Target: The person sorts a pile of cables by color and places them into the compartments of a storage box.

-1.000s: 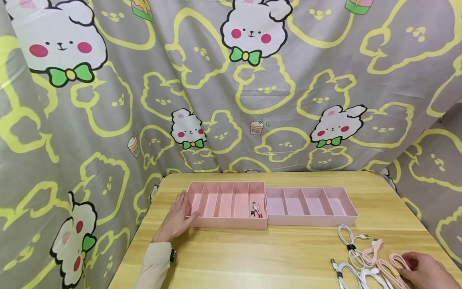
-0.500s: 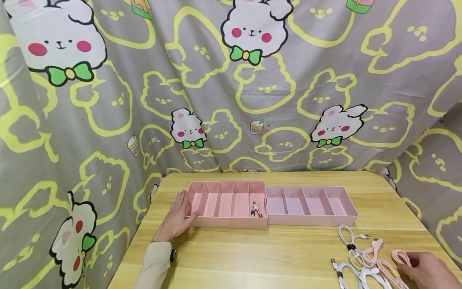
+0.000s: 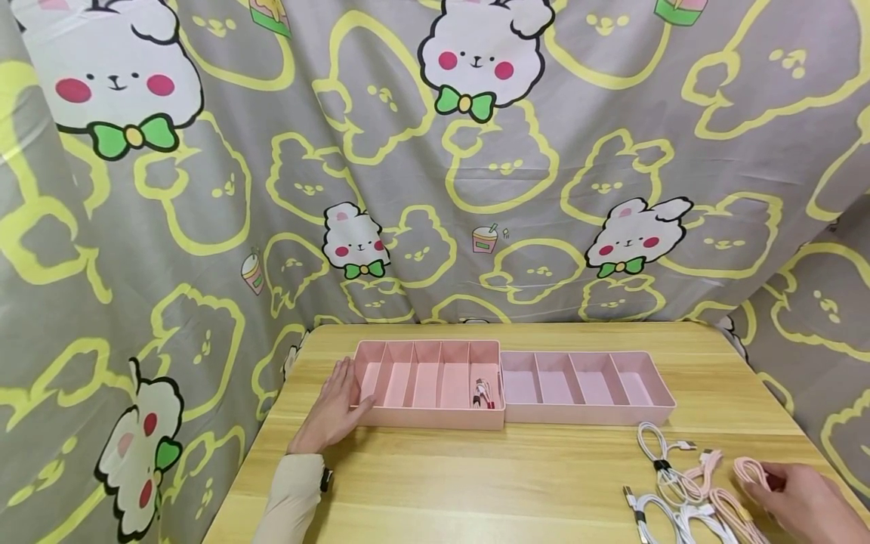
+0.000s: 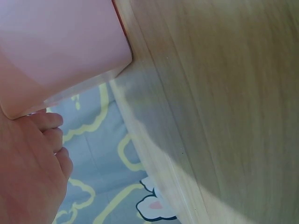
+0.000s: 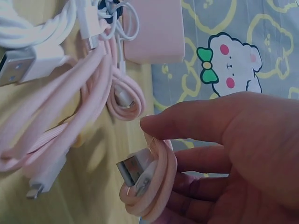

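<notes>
My left hand rests on the left end of a pink divided organizer box, its thumb over the front rim and its fingers along the end wall. In the left wrist view the box's pink wall stands beside that hand. At the lower right my right hand pinches a coiled pink charging cable between thumb and fingers. A metal USB plug shows in the middle of this coil. To the left of it lie more pink cables and white cables, bundled on the wooden table.
A lilac divided box stands end to end with the pink one, on its right. Small cables lie in the pink box's rightmost compartment. A patterned grey curtain hangs behind and at both sides of the table.
The right hand has lifted the coiled pink cable slightly and shifted it away from the other cables. My left hand has stayed in place on the pink box.
</notes>
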The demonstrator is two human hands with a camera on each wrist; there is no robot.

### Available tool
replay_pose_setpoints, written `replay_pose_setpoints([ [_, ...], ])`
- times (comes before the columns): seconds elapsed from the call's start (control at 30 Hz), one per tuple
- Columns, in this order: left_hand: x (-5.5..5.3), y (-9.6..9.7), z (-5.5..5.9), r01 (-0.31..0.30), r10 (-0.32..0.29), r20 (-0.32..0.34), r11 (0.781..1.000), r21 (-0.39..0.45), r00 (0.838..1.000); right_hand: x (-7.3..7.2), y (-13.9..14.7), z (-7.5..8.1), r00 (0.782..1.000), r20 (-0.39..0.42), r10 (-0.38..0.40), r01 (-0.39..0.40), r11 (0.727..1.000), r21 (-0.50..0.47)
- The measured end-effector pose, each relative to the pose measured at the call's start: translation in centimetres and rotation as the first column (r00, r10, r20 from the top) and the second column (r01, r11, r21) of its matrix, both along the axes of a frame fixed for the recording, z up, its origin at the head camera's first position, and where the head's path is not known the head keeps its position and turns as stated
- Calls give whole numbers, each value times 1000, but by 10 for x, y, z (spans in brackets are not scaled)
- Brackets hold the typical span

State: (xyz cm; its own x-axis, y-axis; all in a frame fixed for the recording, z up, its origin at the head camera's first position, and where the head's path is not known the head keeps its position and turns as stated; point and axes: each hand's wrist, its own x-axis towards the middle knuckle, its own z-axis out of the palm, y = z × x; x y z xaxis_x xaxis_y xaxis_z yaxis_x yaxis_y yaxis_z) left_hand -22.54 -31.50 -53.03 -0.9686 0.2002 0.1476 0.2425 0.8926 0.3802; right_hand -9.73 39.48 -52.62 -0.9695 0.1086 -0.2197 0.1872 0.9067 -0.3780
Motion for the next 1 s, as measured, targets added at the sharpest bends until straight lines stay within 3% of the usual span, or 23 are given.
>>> replay_pose_setpoints([
  [0.33,0,0,0,4,-4,7,1000,-8,1000,-5,-14,7,1000,-17,23,-24,999,-40],
  [0.6,0,0,-1,5,-5,-9,1000,-14,1000,-6,-24,12,987,-136,81,-80,997,11],
  [1.0,2,0,2,-9,9,-16,1000,-23,1000,-18,-53,30,972,-192,135,-142,989,-24],
])
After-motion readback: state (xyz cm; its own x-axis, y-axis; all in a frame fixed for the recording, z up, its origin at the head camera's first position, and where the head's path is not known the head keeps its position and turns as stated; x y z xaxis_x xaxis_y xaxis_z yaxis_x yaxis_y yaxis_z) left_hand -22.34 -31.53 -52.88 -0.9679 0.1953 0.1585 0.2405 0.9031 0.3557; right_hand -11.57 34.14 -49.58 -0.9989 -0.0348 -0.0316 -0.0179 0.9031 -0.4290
